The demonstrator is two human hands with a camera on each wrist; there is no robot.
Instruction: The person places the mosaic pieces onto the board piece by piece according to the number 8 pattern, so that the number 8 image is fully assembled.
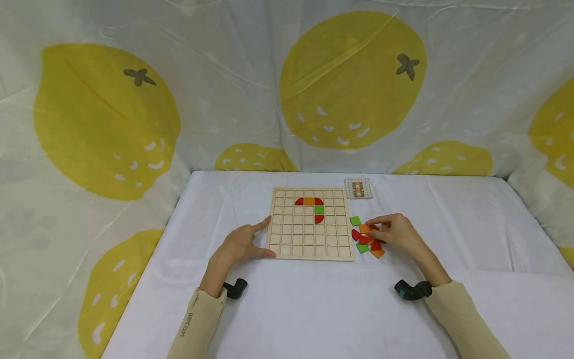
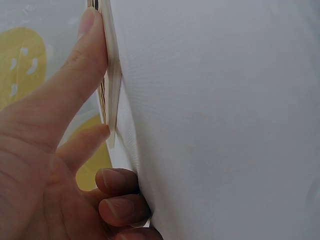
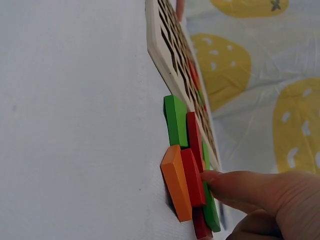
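A wooden grid board [image 1: 287,238] lies on the white cloth, with several red, orange and green pieces set in its upper cells. My left hand [image 1: 239,243] steadies its left side; the thumb [image 2: 85,60] and forefinger, spread apart, touch the edge, while the other fingers curl loosely beside it. My right hand [image 1: 399,233] is over a loose pile of coloured pieces right of the board. Its thumb and forefinger pinch what looks like a green piece [image 1: 379,228], partly hidden by the fingers. Red pieces [image 3: 192,175] and an orange piece [image 3: 176,182] lie close by.
A small pattern card [image 1: 358,189] with a printed grid lies past the board's upper right corner. Lemon-print cloth [image 1: 354,80] hangs behind and beside the table [image 1: 314,309]. Black wrist-worn devices [image 1: 412,290] sit near both wrists.
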